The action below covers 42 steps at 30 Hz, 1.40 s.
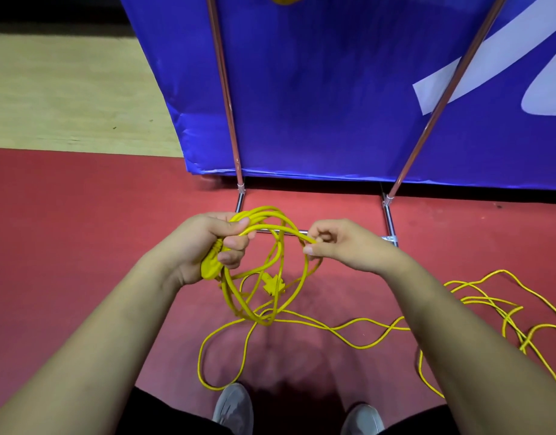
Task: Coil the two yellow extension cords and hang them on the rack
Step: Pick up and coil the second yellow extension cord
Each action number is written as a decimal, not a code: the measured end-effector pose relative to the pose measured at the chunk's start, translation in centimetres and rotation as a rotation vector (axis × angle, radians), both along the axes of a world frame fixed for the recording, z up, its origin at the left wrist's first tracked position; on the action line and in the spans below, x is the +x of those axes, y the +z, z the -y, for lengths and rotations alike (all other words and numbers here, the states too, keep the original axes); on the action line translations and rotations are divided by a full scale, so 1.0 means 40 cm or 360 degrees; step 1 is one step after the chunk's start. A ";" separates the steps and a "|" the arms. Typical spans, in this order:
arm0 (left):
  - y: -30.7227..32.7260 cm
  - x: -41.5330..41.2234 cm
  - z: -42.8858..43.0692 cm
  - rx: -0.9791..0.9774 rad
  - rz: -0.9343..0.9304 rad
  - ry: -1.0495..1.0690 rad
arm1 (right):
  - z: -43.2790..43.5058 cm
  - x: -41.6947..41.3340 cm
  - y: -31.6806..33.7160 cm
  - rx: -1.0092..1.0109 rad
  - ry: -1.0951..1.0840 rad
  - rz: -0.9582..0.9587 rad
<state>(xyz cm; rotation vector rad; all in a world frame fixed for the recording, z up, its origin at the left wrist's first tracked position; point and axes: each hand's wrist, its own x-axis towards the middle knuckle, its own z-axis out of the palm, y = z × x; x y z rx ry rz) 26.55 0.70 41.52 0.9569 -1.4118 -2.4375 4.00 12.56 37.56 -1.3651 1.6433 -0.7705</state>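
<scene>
One blue banner (333, 89) stands behind the rack (225, 98) and its two slanting poles. One yellow cord (260, 320) trails across the red floor (82, 215) up into several loops. The left hand (214, 243) grips those loops while the right hand (336, 243), held apart, pinches one strand. Two grey shoes (234, 406) show below

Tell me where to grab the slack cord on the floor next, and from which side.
Probably best: pinch the slack cord just past the coil hanging from the left hand, coming from above with the right hand. There it lies flat and untangled; farther right it tangles.
</scene>
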 end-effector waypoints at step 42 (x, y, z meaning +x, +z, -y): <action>0.059 0.080 0.081 0.0111 -0.0565 0.0404 | -0.044 -0.127 -0.289 0.0421 -0.0644 -0.0386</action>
